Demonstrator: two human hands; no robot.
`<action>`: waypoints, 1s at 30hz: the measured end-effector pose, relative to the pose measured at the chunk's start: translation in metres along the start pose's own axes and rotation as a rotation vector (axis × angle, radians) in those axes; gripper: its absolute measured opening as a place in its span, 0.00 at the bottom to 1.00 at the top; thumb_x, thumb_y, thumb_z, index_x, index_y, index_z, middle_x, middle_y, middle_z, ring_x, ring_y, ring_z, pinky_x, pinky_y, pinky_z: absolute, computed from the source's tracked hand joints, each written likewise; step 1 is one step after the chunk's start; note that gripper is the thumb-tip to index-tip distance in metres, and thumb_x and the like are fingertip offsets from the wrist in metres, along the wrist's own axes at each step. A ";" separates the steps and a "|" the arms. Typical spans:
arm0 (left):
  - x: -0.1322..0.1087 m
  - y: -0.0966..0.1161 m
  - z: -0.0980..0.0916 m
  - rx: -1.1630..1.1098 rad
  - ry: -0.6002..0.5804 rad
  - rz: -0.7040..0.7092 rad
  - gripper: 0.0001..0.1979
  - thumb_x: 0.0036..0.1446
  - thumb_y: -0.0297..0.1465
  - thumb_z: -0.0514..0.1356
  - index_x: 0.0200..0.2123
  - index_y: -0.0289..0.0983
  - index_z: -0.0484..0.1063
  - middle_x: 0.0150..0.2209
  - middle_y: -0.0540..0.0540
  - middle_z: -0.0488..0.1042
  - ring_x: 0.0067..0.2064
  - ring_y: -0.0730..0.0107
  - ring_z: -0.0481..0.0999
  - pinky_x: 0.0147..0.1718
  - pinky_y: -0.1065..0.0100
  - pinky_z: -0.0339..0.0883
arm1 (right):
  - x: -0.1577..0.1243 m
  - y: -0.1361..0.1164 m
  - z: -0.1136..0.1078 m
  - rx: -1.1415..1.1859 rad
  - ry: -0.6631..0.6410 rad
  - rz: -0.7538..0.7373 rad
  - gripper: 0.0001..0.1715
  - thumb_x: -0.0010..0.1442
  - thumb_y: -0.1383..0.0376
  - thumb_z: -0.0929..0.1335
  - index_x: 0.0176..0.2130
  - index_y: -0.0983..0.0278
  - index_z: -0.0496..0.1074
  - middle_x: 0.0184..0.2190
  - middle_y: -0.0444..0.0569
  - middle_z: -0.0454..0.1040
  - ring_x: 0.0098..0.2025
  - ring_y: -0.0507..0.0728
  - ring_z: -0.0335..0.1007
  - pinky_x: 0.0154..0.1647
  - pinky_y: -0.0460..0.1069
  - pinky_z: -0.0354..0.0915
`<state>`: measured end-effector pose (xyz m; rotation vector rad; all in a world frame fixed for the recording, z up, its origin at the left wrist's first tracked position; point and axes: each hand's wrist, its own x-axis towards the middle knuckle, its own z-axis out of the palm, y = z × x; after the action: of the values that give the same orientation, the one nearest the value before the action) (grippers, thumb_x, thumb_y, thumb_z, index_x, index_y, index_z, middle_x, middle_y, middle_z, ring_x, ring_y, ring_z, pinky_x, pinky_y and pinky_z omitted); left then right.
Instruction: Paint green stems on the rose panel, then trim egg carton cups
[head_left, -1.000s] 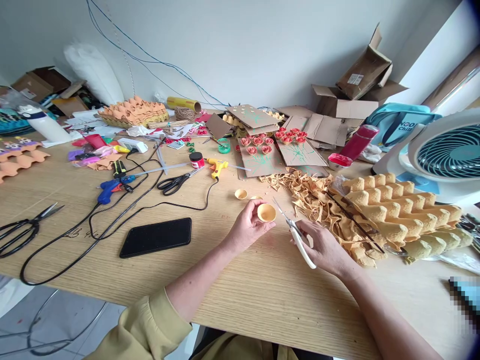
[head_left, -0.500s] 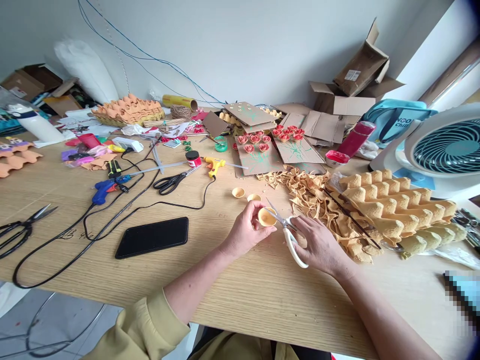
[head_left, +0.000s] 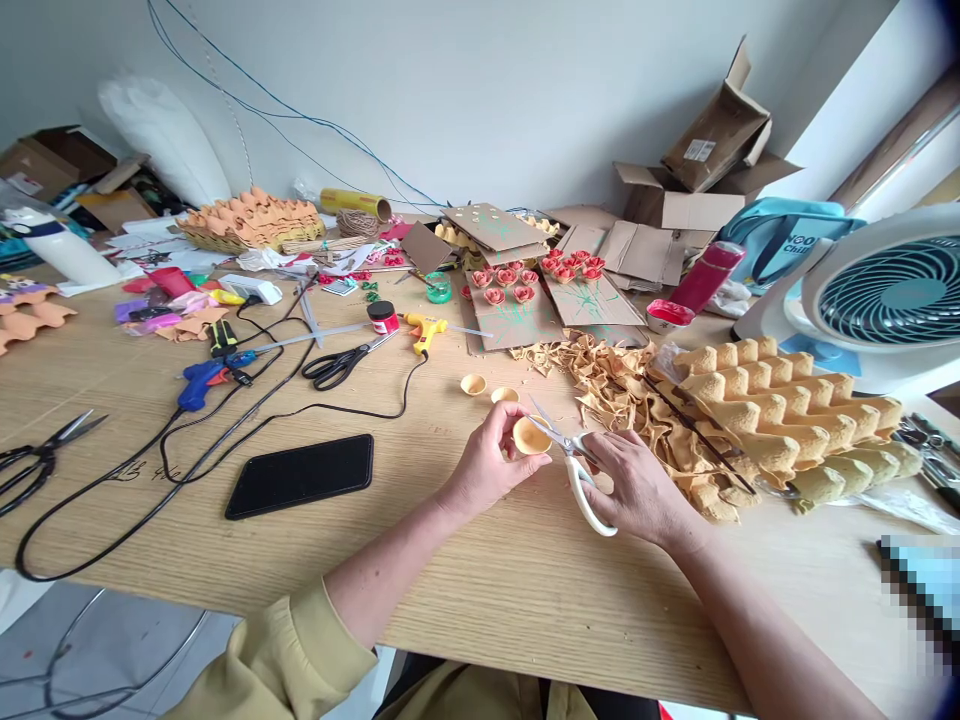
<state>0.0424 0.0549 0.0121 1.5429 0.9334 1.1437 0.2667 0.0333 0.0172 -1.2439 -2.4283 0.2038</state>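
Note:
My left hand pinches a small yellow egg-carton cup between thumb and fingers, its round opening facing me. In my right hand is a pair of scissors with white handles. The parted blades lie at the cup's rim, one above it and one across its opening. Just beyond my left hand, two more cut cups, the nearer one and the farther one, rest on the table. Curled carton scraps are heaped to the right of the scissors.
Yellow egg trays and a fan stand at right. Red paper flowers sit on cardboard behind. A black phone, black scissors, a blue glue gun and a yellow glue gun with cords lie at left.
The whole view has shifted slightly, with things appearing a little farther left. Both hands keep their hold on the cup and the scissors, and the blades stay at the rim.

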 end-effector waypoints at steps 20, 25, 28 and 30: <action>0.006 -0.001 -0.007 -0.193 -0.087 0.006 0.24 0.50 0.31 0.68 0.48 0.37 0.62 0.44 0.45 0.72 0.45 0.67 0.73 0.45 0.68 0.67 | -0.001 0.005 -0.012 -0.021 0.059 -0.086 0.17 0.68 0.59 0.64 0.29 0.60 0.59 0.23 0.41 0.64 0.26 0.53 0.58 0.35 0.50 0.55; 0.009 -0.009 -0.009 -0.219 -0.081 0.026 0.24 0.51 0.32 0.69 0.48 0.37 0.63 0.46 0.43 0.72 0.47 0.66 0.73 0.44 0.69 0.66 | -0.001 0.008 -0.010 -0.066 0.061 -0.088 0.14 0.68 0.59 0.64 0.31 0.61 0.61 0.24 0.42 0.66 0.26 0.53 0.59 0.36 0.50 0.55; 0.010 -0.017 -0.010 -0.173 -0.098 0.045 0.24 0.51 0.33 0.69 0.48 0.37 0.64 0.44 0.45 0.71 0.43 0.68 0.73 0.42 0.69 0.67 | -0.002 0.009 -0.008 -0.090 0.053 -0.066 0.15 0.67 0.58 0.64 0.30 0.61 0.60 0.23 0.41 0.66 0.26 0.53 0.60 0.37 0.50 0.55; 0.009 -0.020 -0.009 -0.145 -0.121 0.044 0.23 0.50 0.32 0.70 0.47 0.37 0.64 0.43 0.45 0.71 0.41 0.69 0.73 0.41 0.68 0.67 | -0.002 0.008 -0.008 -0.102 0.049 -0.058 0.14 0.66 0.58 0.64 0.31 0.61 0.60 0.24 0.41 0.67 0.26 0.53 0.61 0.38 0.51 0.55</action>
<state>0.0357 0.0708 -0.0042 1.5029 0.7237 1.1116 0.2771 0.0362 0.0213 -1.2051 -2.4554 0.0322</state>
